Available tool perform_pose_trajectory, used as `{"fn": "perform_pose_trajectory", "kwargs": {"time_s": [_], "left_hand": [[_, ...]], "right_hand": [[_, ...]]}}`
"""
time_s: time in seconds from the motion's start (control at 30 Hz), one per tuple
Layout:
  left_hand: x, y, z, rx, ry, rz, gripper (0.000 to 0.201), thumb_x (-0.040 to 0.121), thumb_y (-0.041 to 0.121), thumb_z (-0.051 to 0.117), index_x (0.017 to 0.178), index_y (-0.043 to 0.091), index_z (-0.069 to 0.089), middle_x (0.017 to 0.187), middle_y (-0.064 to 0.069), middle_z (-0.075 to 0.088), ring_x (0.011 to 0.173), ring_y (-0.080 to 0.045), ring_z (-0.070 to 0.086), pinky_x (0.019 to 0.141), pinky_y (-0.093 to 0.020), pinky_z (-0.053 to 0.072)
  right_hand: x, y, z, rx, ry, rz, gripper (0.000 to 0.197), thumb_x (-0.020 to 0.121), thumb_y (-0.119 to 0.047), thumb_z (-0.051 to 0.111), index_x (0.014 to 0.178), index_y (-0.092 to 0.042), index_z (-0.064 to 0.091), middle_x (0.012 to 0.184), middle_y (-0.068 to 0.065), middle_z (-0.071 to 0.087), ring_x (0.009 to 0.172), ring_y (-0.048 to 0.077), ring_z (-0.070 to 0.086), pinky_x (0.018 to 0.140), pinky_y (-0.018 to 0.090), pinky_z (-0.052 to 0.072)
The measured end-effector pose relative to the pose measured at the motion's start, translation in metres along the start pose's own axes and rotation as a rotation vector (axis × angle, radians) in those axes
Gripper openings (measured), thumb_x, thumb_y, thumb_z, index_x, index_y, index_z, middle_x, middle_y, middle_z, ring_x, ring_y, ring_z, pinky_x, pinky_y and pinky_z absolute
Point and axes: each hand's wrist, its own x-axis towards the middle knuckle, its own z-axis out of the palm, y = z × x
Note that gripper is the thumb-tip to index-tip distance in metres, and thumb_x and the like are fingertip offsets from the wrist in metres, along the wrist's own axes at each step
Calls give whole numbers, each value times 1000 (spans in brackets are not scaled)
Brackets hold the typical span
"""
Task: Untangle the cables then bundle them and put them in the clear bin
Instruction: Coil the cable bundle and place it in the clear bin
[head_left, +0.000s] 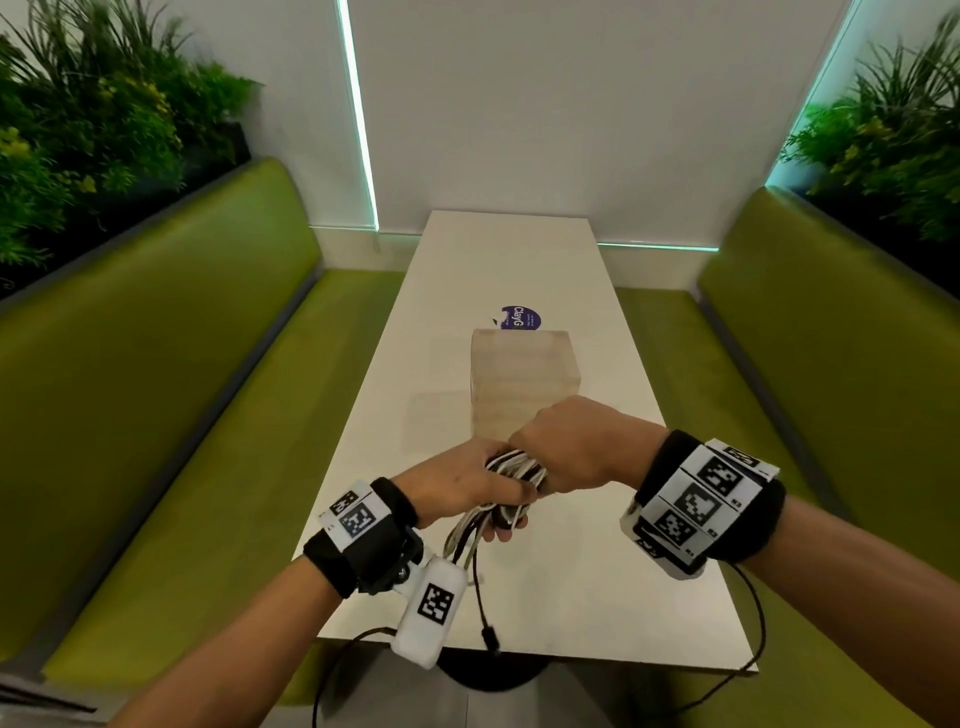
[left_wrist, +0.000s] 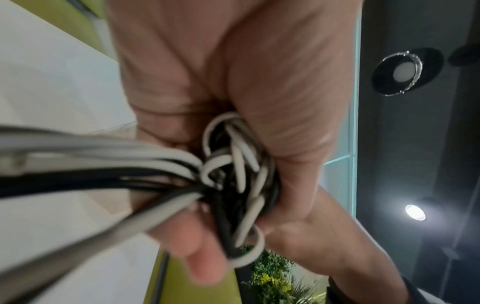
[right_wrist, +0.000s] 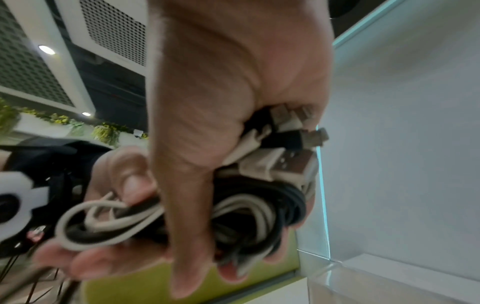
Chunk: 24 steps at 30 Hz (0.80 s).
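Head view, both hands (head_left: 457, 486) gripping cable bundle (head_left: 514, 470), before clear bin (head_left: 522, 384)

Black and white cables (head_left: 511, 475), green benches (head_left: 171, 374)

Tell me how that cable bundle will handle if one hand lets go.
Probably floppy: the cables bend in loose loops and ends dangle over the table. Likely to spring apart, since both the left hand and right hand grip them.

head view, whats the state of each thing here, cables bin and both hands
cables: black and white, gathered in a bundle, held above the table
clear bin: upright on the table, nothing visible inside
left hand: grips the bundle
right hand: grips the bundle's coiled end
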Motion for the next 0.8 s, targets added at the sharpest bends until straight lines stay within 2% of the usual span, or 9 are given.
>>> {"fn": "perform_pose_trajectory", "kwargs": {"time_s": [0.13,0.27,0.4,0.47,0.5,0.57,0.63,0.73,0.8], "left_hand": [[1,-5,3,20,20,27,18,83,12,62,99,5,61,75,-12,62,61,-26,53,50,-27,45],[6,-10,6,-11,72,45,21,78,15,64,98,9,60,81,-11,63,70,-28,54,48,-26,43],[8,-15,-1,-85,99,103,56,70,46,76,110,9,60,87,-12,69,72,-27,59,62,-35,46],[5,-22,-6,-184,59,192,82,62,67,73,119,11,56,100,-18,69,80,-30,65,67,-34,49],[4,-25,-7,-219,50,217,83,61,70,71,119,11,56,99,-20,69,86,-32,68,70,-31,51],[3,-33,-5,-199,112,228,52,74,55,69,104,13,59,81,-9,67,92,-33,70,69,-21,50],[5,-36,-1,-116,216,212,19,91,30,58,89,11,57,64,4,58,84,-28,72,56,-12,42],[6,-38,-1,-69,311,234,26,97,29,48,81,10,56,50,1,48,50,-15,56,52,-18,39],[4,-37,-3,-168,323,252,30,96,36,48,82,11,56,51,2,37,42,-12,34,45,-24,29]], "right_hand": [[0,2,4,124,-73,21,43,72,-52,71,103,-24,62,87,-4,68,81,20,63,65,28,40],[-1,3,8,26,25,8,38,83,-48,61,110,-21,59,98,1,69,86,24,64,66,28,38],[-3,9,5,-14,104,4,27,89,-38,52,107,-19,56,100,5,68,88,29,64,66,30,36],[-5,14,1,-12,156,23,25,91,-40,49,102,-19,55,98,4,68,87,28,64,65,30,36],[-6,17,-3,-11,181,36,25,91,-40,49,102,-18,55,98,4,68,87,28,63,65,29,35],[-8,24,-13,-14,223,59,28,90,-42,50,104,-17,55,101,4,68,90,28,63,66,29,34],[-11,30,-24,-24,264,79,29,90,-42,50,105,-17,55,102,5,67,94,29,62,67,29,33],[-13,39,-39,-9,315,117,26,89,-43,53,99,-20,54,99,2,67,91,29,62,66,29,34],[-15,43,-44,46,319,150,25,87,-44,55,96,-21,54,96,0,66,89,28,61,65,30,35]]}}
